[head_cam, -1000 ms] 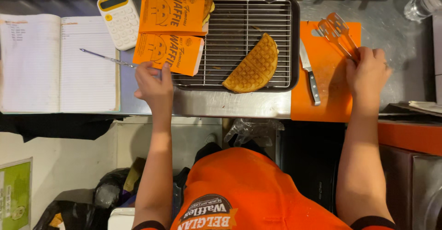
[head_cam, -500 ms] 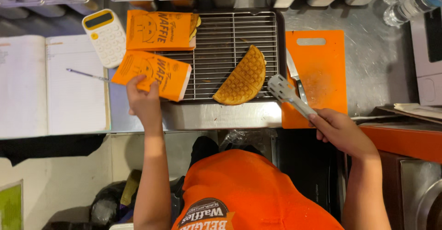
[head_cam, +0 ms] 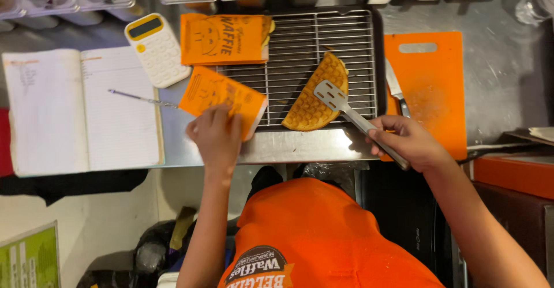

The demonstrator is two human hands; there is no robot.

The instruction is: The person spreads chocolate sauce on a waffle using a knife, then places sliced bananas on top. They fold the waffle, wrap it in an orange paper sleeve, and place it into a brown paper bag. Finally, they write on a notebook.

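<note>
Waffle (head_cam: 314,94) folded, golden, gridded, under slotted spatula (head_cam: 330,96)

The spatula (head_cam: 340,104) is bare metal, dull grey with a slotted blade. The folded waffle (head_cam: 316,94) looks dry, golden and gridded. The sleeve (head_cam: 222,98) under the left hand (head_cam: 216,138) is matt orange paper. The rack (head_cam: 311,51) is shiny wire; the counter (head_cam: 502,74) is scuffed brushed steel; the cutting board (head_cam: 433,86) is matt orange plastic, worn pale.
</note>
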